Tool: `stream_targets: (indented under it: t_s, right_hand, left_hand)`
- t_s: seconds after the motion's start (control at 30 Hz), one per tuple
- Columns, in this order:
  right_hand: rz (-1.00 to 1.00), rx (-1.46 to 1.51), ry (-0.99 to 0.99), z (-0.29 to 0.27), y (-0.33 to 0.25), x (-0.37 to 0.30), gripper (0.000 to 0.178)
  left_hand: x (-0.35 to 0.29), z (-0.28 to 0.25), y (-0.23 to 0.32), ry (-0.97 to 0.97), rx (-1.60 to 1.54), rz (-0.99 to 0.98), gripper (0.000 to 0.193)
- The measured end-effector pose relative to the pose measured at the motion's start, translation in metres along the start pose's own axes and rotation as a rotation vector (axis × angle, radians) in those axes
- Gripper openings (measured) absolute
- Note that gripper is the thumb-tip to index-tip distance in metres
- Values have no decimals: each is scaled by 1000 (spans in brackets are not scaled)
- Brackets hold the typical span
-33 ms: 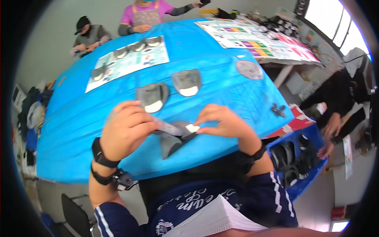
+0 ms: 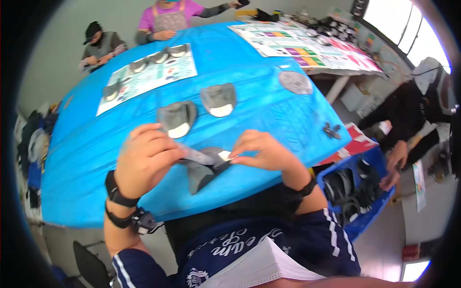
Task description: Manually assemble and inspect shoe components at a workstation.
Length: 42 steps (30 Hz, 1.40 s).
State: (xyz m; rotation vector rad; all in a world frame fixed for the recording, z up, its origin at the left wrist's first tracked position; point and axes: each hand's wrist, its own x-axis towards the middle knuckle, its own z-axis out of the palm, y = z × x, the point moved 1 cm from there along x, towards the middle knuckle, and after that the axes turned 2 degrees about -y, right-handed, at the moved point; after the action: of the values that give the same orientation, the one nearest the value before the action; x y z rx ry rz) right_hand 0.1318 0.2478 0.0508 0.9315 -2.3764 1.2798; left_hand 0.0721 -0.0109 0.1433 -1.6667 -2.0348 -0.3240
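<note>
My left hand (image 2: pixel 150 152) is closed, thumb and fingers pinching the left edge of a grey shoe-upper piece (image 2: pixel 199 177) just above the near edge of the table. This piece is curved and partly folded, with a darker grey inner face. At its right end, a white strip (image 2: pixel 224 155) is pinched between the thumb and fingers of my right hand (image 2: pixel 259 150). Beyond my hands, two similar grey pieces with white edges lie on the blue table cover: one grey piece (image 2: pixel 176 115) near my left fingers, another grey piece (image 2: pixel 218 97) farther right.
Several more grey pieces rest on a printed sheet (image 2: pixel 168 72) at far left. A grey oval patch (image 2: pixel 295 82) and small dark parts (image 2: pixel 331 130) lie right. A blue crate (image 2: pixel 353 225) of dark pieces stands beside the table. Co-workers are at the far side and right.
The whole view has shifted slightly, moving the table leftward in the picture. Both hands keep the same grip on the shoe-upper piece.
</note>
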Motion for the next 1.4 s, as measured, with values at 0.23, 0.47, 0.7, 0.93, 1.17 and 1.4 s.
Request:
stream_targets:
  t_s: [0.23,0.47,0.7,0.93,1.17,1.4]
  right_hand:
    - [-26,-121,198,36,2,-14,13]
    - [-47,-134,188,55,0,-27,11]
    - [-64,-280,187,76,-1,-27,17]
    - [-70,-373,289,73,-4,-26,22]
    - [-33,-338,321,70,-5,-27,25]
    - [-128,-433,287,69,-10,-25,27]
  left_hand:
    - [6,4,6,33,44,-20,23]
    - [8,5,12,0,50,-31,23]
    - [6,5,-1,35,41,-126,21]
    - [-3,10,-16,31,-44,-260,17]
    - [-14,11,-13,75,-89,-360,12]
    - [-27,19,-20,60,-357,-566,10]
